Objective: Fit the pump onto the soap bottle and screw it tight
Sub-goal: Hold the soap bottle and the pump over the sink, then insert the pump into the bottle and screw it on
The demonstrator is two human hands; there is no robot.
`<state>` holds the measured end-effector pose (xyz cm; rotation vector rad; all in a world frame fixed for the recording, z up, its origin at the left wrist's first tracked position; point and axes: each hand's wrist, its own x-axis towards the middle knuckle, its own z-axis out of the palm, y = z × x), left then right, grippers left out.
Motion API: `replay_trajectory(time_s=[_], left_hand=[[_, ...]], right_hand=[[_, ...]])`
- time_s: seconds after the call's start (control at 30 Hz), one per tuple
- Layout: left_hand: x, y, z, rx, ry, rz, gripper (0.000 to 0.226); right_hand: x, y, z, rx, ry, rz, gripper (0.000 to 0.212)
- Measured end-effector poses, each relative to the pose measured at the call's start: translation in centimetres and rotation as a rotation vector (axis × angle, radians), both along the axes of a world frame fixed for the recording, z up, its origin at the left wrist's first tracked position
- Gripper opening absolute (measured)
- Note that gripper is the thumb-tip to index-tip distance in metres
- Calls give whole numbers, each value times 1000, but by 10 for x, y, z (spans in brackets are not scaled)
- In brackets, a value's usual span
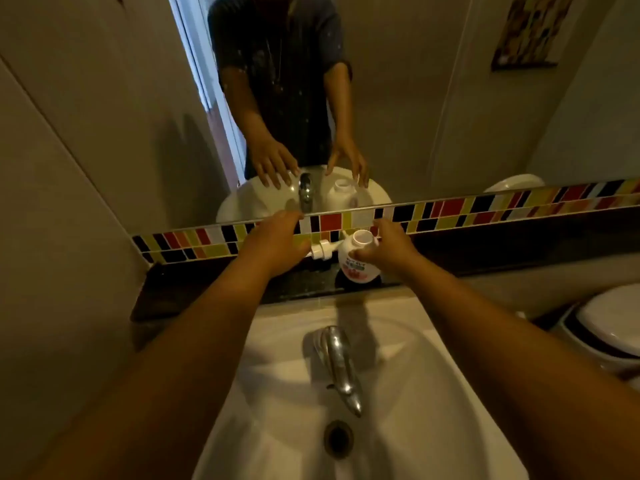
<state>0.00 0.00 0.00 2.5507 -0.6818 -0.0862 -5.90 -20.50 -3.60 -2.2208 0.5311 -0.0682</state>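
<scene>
A white soap bottle with a red and green label stands upright on the dark ledge behind the sink, its wide neck uncovered. The white pump lies on its side on the ledge just left of the bottle. My right hand wraps the bottle's right shoulder, thumb on the front and fingers behind the neck. My left hand hovers over the ledge with fingers spread, its thumb tip right beside the pump's left end; I cannot tell if it touches.
A white sink with a chrome tap and drain lies below my arms. A mirror above a coloured tile strip reflects a person and both hands. A toilet stands at right; a wall closes the left.
</scene>
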Motion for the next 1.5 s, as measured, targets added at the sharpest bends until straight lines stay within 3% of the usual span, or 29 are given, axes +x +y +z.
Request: replay_trajectory(time_s=[0.2,0.67,0.93,1.2,1.33,1.5], left_hand=[[9,-22,-39,130,-20,8,55],[36,-60,-73,335,-181,-61,44],[25,-40,-49,30,-92,-2,29],[4,-54,15,-594,137,30,43],[-3,-67,12,-752,200,68,59],[-10,-76,2,-827,324,71,50]], right_hand=[[3,-4,-26,49,-97,6,60],[0,-7,-47,59,-255,23,64],[-6,-12,-46,87,-235,44,63],[-6,-9,-45,94,-243,33,63],[-6,-8,-45,83,-234,19,63],[-5,-6,-42,79,-213,-3,63]])
